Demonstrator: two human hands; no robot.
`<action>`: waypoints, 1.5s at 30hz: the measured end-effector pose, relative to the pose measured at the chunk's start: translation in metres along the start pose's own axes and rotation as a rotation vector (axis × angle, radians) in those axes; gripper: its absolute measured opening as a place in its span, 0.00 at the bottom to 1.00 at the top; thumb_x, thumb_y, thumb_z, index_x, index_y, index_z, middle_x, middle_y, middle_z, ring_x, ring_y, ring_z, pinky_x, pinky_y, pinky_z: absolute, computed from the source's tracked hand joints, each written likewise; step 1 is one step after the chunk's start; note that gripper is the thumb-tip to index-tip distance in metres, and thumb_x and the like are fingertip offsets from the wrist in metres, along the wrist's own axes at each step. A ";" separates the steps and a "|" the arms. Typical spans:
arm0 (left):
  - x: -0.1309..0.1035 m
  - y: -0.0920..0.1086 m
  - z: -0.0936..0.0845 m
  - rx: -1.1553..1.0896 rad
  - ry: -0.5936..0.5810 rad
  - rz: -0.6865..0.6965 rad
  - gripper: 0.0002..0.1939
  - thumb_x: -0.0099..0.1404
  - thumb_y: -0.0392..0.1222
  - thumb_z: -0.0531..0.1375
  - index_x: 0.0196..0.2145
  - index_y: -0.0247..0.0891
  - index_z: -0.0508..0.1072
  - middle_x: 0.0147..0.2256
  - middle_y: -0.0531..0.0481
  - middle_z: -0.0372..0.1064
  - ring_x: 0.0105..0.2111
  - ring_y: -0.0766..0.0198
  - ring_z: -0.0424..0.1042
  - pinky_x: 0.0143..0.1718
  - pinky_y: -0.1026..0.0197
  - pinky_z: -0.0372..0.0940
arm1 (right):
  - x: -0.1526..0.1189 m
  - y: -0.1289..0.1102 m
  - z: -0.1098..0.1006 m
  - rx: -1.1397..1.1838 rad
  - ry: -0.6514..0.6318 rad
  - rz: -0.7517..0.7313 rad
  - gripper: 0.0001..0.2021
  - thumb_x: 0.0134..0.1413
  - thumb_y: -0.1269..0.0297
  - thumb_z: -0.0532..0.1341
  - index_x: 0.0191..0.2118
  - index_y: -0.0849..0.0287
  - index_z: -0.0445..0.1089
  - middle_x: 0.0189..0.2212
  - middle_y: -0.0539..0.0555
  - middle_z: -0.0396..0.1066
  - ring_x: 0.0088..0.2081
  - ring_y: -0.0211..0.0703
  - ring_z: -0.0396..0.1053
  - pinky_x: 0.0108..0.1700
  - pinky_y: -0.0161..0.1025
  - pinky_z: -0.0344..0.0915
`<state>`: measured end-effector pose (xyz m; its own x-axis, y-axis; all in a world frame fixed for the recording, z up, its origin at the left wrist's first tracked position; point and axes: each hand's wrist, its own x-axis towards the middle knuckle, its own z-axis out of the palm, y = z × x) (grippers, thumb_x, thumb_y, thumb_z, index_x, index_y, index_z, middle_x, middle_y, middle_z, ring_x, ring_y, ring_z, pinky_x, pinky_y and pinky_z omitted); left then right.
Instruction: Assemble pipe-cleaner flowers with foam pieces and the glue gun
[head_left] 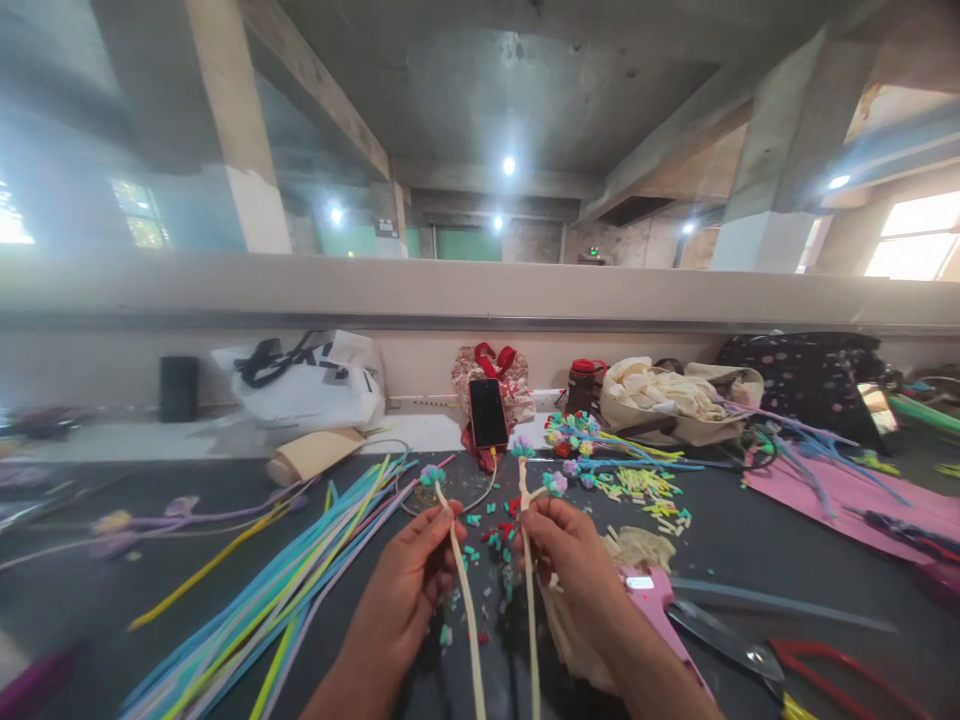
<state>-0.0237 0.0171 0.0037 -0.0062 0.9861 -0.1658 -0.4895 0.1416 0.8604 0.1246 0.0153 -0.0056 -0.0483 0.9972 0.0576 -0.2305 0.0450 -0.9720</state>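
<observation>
My left hand (412, 570) pinches a cream stem (466, 600) just below its small teal and purple flower tip (432, 476). To the right of it, my right hand (570, 560) grips a second cream stem (532, 630) at a fork, where two short branches carry teal and purple tips (523, 447). Both stems hang down past the lower frame edge. The hands are apart, and some fingertips are hidden behind the stems and palms.
Colourful long strips (300, 590) lie at left. A phone (488, 412) leans at the back centre. Flower stems (574, 430), yellow-green cut pieces (645, 485), a pink glue gun (652, 600) and red-handled scissors (735, 645) are at right. Teal and red scraps lie between the hands.
</observation>
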 end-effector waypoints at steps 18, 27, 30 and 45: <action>-0.002 -0.006 -0.002 0.146 -0.229 -0.025 0.13 0.46 0.43 0.62 0.31 0.35 0.69 0.22 0.52 0.68 0.18 0.71 0.65 0.16 0.71 0.56 | 0.000 0.009 -0.002 0.222 -0.232 0.133 0.12 0.37 0.63 0.64 0.30 0.63 0.64 0.21 0.50 0.66 0.19 0.32 0.62 0.18 0.27 0.55; -0.005 -0.009 0.000 0.136 -0.259 -0.027 0.12 0.48 0.42 0.61 0.32 0.35 0.69 0.23 0.53 0.67 0.17 0.73 0.63 0.15 0.72 0.57 | 0.005 0.014 -0.005 0.178 -0.152 0.128 0.14 0.36 0.61 0.64 0.30 0.63 0.65 0.20 0.49 0.67 0.19 0.33 0.63 0.19 0.29 0.55; -0.008 -0.008 0.002 0.174 -0.261 -0.027 0.12 0.48 0.43 0.61 0.31 0.35 0.69 0.23 0.53 0.67 0.16 0.73 0.62 0.14 0.71 0.57 | 0.005 0.014 -0.005 0.147 -0.141 0.100 0.13 0.37 0.62 0.64 0.30 0.63 0.65 0.21 0.50 0.67 0.20 0.33 0.62 0.20 0.29 0.55; -0.007 -0.009 0.005 0.366 -0.147 0.104 0.11 0.46 0.42 0.61 0.28 0.33 0.70 0.23 0.49 0.69 0.21 0.68 0.68 0.20 0.68 0.60 | 0.005 0.015 -0.005 0.096 -0.123 0.071 0.10 0.39 0.62 0.62 0.25 0.64 0.65 0.18 0.48 0.64 0.18 0.30 0.59 0.21 0.28 0.53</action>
<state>-0.0143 0.0094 -0.0004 0.0980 0.9950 -0.0208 -0.1499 0.0354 0.9881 0.1255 0.0208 -0.0211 -0.1848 0.9825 0.0229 -0.3139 -0.0369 -0.9487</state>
